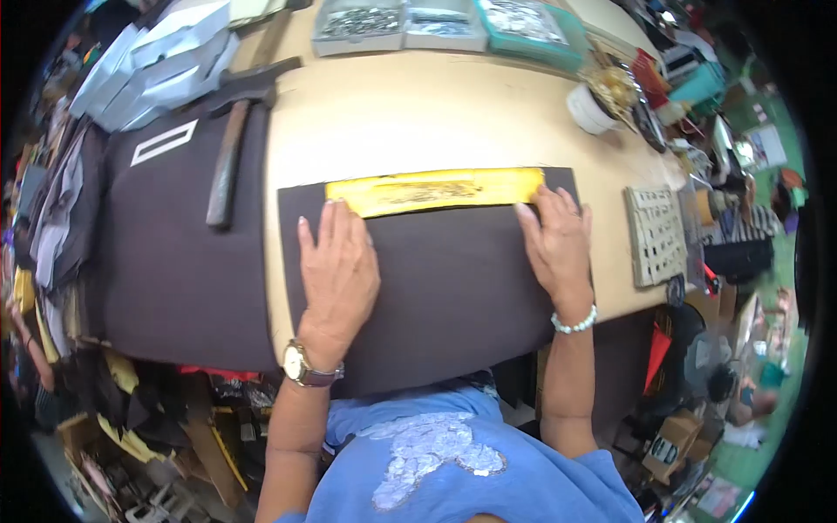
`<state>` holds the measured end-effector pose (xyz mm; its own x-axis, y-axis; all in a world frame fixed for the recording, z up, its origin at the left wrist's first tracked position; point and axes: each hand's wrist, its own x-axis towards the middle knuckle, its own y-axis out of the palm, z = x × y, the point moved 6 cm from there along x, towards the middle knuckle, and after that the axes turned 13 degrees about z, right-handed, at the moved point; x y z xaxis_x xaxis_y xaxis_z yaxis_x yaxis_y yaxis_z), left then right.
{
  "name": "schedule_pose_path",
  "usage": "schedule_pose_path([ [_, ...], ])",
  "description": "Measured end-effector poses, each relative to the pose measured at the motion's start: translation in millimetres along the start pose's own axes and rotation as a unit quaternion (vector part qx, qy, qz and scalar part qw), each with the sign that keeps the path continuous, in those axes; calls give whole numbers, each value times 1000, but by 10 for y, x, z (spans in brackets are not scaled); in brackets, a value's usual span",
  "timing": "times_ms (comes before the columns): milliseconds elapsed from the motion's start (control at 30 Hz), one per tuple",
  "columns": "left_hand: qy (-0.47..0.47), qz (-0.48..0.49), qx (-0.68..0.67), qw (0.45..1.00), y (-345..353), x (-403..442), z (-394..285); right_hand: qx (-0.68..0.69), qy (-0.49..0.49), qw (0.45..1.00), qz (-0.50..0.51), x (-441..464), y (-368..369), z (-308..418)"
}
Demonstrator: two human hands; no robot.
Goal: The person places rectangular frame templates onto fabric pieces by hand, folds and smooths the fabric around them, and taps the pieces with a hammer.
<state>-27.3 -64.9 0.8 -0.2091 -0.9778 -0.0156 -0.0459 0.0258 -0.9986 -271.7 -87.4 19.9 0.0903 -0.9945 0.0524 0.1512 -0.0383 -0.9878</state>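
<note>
A dark fabric panel (445, 279) lies on the table in front of me, its near edge hanging toward my lap. Across its far edge runs a yellow strip (436, 189) with dark smudges along its middle. My left hand (340, 270) rests flat on the panel, fingers stretched, with the fingertips at the strip's left end. At the right end, my right hand (558, 244) lies with fingers extended and apart, its fingertips touching the strip's corner and the fabric beside it. Neither hand appears to grip anything.
On the left, a hammer (228, 166) and a white rectangular frame (164, 143) lie on another dark fabric piece (183, 261). Trays of small metal parts (359, 22) stand at the back. A white cup (593, 109) and a slotted beige block (657, 235) sit right.
</note>
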Motion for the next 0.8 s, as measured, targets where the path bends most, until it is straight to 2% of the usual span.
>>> schedule_pose_path([
  [67,35,-34,-29,998,-102,59,-24,-12,-2,1000,8,43,-26,74],
  [133,61,9,-13,998,-121,104,-55,-43,-7,999,-14,60,33,72],
  [167,86,-38,22,995,-58,119,-56,-21,-7,1000,2,73,55,33],
  [200,87,-33,28,995,-78,129,-84,-6,-5,1000,5,66,29,-13],
  [267,87,-9,27,996,-115,157,-88,116,-12,993,-2,38,-51,-206],
  [367,82,14,14,996,-166,166,-100,83,50,984,-147,-135,-228,-692],
  [400,81,16,13,997,-165,165,-100,32,94,978,-182,-227,-314,-872],
  [433,79,17,12,997,-158,167,-98,63,110,970,-209,-318,-388,-1099],
  [500,76,25,13,997,-146,168,-102,52,221,941,-250,-585,-505,-1453],
  [567,74,16,12,997,-140,156,-108,60,282,915,-283,-872,-543,-1753],
  [600,72,11,11,997,-137,150,-113,64,311,900,-300,-995,-561,-1843],
  [700,67,16,18,997,-137,147,-123,53,383,884,-263,-1230,-530,-1976],
  [800,65,20,20,997,-133,150,-130,106,394,874,-264,-1263,-461,-2023],
])
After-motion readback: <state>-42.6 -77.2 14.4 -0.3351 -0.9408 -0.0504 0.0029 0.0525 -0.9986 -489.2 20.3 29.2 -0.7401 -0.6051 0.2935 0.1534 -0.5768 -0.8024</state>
